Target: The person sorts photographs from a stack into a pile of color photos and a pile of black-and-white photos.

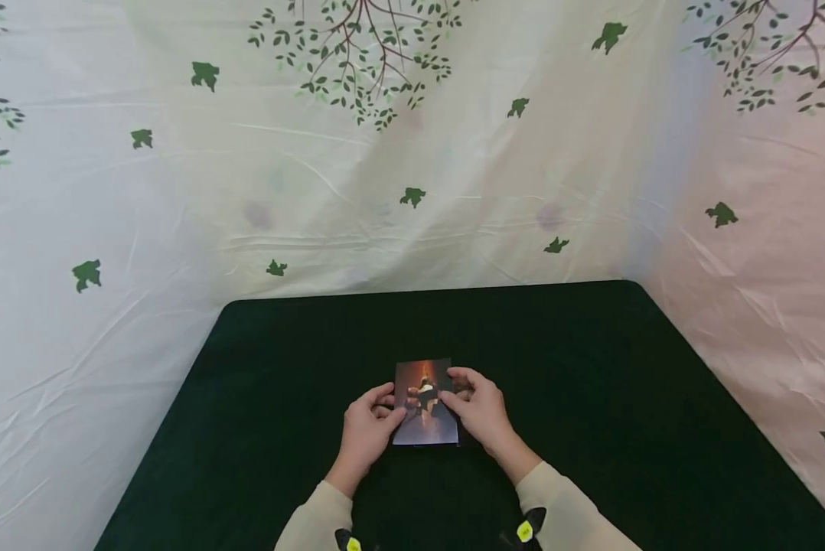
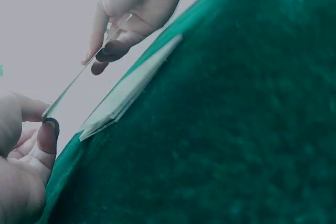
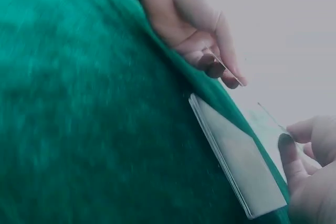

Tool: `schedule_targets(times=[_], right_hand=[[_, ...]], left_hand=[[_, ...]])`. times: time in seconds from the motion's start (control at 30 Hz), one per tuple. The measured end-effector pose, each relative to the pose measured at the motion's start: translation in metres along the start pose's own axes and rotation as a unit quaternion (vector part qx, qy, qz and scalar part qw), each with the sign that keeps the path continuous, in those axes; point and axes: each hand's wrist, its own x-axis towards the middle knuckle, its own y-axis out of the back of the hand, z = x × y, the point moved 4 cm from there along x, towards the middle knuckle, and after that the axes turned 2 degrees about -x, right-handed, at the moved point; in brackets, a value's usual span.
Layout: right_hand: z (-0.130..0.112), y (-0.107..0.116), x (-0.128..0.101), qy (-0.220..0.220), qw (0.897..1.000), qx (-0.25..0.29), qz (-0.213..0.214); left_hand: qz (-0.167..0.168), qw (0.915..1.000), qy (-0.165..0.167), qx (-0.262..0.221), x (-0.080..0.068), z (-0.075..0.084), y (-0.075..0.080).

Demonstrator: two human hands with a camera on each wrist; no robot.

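My left hand (image 1: 370,428) and right hand (image 1: 480,409) face each other over a dark green cloth, pinching a thin picture card (image 1: 426,425) by opposite edges between thumb and fingers. An orange glow runs down the upper part of its print, with blue-grey lower down. Seen nearly edge-on in the left wrist view, the card (image 2: 73,85) is raised off the cloth. Below it lies a small stack of pale-faced cards (image 3: 236,156), its layered edges showing. From the head camera, the raised card and my fingers hide nearly all of that stack.
The dark green cloth (image 1: 282,360) covers the whole table, which has rounded far corners. A pale fabric backdrop (image 1: 454,229) printed with leaves and branches hangs behind the table and along both sides. Cream sleeves (image 1: 571,505) with dark wrist straps cover my forearms.
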Motion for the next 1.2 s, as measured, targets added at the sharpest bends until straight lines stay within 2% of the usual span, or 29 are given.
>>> schedule_targets(times=[0.07, 0.13, 0.37, 0.53, 0.6, 0.7, 0.93, 1.07, 1.2], right_hand=[[0.0, -0.003, 0.001, -0.024, 0.999, 0.041, 0.012], [0.001, -0.005, 0.001, -0.039, 0.997, 0.059, 0.026], [0.004, -0.006, -0.005, -0.053, 0.993, 0.087, 0.061], [0.01, -0.007, -0.008, -0.056, 0.991, 0.103, 0.06], [0.013, -0.008, -0.009, -0.061, 0.991, 0.107, 0.051], [0.015, -0.01, -0.01, -0.067, 0.991, 0.106, 0.046], [0.012, -0.018, -0.01, -0.066, 0.992, 0.101, 0.041], [0.009, -0.022, -0.008, -0.071, 0.994, 0.078, 0.032], [0.008, -0.023, -0.005, -0.074, 0.995, 0.066, 0.031]], left_hand=[[0.01, 0.9993, 0.018, -0.031, -0.001, -0.001, 0.002], [0.013, 0.9982, 0.029, -0.051, -0.001, -0.002, 0.004], [0.012, 0.9938, 0.041, -0.102, -0.001, -0.003, 0.005], [0.009, 0.99, 0.048, -0.133, -0.001, -0.003, 0.006], [0.011, 0.9871, 0.057, -0.149, -0.003, 0.001, 0.008], [0.023, 0.983, 0.067, -0.169, -0.003, -0.002, 0.011], [0.061, 0.9766, 0.083, -0.189, 0.002, -0.007, 0.018], [0.082, 0.9744, 0.109, -0.178, 0.004, -0.009, 0.022], [0.089, 0.9743, 0.128, -0.163, 0.006, -0.012, 0.023]])
